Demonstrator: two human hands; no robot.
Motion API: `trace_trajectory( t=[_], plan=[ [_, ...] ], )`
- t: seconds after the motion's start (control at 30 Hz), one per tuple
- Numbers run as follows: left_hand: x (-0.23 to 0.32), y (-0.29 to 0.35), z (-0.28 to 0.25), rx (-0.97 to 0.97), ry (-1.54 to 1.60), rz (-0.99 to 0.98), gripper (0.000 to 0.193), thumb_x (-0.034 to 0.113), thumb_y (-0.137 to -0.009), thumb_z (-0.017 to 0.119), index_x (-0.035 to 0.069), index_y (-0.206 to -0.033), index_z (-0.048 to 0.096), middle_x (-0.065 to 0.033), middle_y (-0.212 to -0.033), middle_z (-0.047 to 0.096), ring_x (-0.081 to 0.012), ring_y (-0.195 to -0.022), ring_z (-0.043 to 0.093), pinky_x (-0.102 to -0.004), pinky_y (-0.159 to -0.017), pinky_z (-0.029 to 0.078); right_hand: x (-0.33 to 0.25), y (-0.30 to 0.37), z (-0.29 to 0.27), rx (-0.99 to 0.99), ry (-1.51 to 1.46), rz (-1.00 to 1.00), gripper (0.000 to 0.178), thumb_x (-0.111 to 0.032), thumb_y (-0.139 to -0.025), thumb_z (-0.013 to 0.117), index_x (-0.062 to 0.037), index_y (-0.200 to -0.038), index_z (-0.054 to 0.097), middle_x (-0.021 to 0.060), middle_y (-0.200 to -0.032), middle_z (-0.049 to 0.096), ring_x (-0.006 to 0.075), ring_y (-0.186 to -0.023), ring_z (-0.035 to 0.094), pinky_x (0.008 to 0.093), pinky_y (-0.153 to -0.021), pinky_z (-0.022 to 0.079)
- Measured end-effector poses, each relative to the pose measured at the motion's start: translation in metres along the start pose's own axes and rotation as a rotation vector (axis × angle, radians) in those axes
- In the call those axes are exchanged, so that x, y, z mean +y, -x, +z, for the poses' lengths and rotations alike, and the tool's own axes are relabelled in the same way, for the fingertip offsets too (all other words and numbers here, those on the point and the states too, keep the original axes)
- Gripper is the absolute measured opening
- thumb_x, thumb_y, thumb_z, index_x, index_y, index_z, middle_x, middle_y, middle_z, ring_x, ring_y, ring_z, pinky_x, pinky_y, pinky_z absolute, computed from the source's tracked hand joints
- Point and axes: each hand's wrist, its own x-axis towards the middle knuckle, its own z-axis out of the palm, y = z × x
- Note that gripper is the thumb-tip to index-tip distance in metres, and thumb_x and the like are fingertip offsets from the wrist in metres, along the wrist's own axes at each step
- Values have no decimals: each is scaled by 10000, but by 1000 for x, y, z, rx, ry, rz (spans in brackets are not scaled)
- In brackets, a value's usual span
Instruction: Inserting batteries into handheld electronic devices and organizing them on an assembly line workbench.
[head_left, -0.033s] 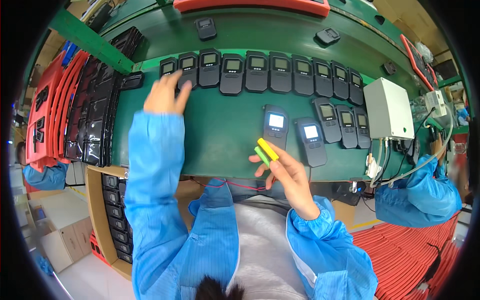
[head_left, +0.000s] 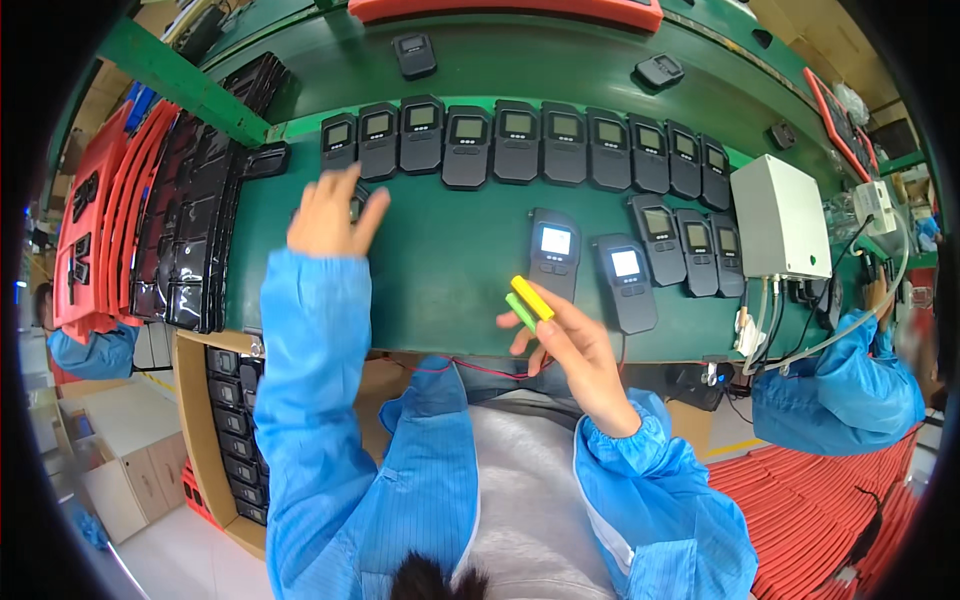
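Note:
My left hand point(head_left: 330, 217) is over the bench's left side, fingers curved and thumb apart. Between them shows part of a dark handheld device point(head_left: 359, 198), mostly hidden by the hand, which seems to grip it. My right hand point(head_left: 575, 345) pinches a yellow stick point(head_left: 532, 298) and a thinner green stick point(head_left: 521, 313) side by side. Just beyond these, a black handheld meter point(head_left: 553, 265) lies with its screen lit. A second lit meter point(head_left: 627, 290) is to its right. A row of black meters point(head_left: 516, 155) with unlit screens runs along the far edge.
Three more meters point(head_left: 657, 245) lie beside a white box point(head_left: 780, 218) with cables at right. Black trays point(head_left: 185, 220) and red trays point(head_left: 100, 220) stand at left. A carton point(head_left: 195, 420) of devices is below. Another person's blue sleeve point(head_left: 840, 390) is at right.
My left hand has come slightly nearer, away from the row, uncovering the meters at its left end. The right hand and its two sticks stay almost in place.

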Motion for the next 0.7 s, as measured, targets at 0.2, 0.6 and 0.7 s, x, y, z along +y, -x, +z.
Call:
trace_trajectory(
  t=[0.2, 0.6, 0.7],
  plan=[
    [-17, 86, 14, 137, -304, 23, 552, 362, -795, 716, 109, -1258, 551, -112, -1322, 508, -307, -1114, 514, -414, -819, 473, 15, -14, 20, -101, 117, -78, 459, -196, -998, 480, -3, -1408, 411, 99, -1063, 626, 100, -899, 562, 224, -758, 454],
    [33, 102, 9, -80, 743, -231, 611, 173, -771, 770, 105, -1309, 488, -126, -1293, 559, -258, -1099, 565, -363, -866, 471, 19, -9, 13, -46, -56, 115, 455, -232, -1001, 493, 3, -1388, 443, 48, -1003, 617, 71, -919, 531, 209, -649, 345],
    [44, 113, 15, -137, 1549, -386, 707, 181, -788, 768, 75, -1380, 397, -138, -1322, 533, -232, -1151, 548, -353, -908, 469, 23, -10, 11, -33, -76, 88, 421, -219, -991, 526, -36, -1368, 488, 21, -1033, 665, 22, -707, 426, 183, -617, 350]
  ],
)
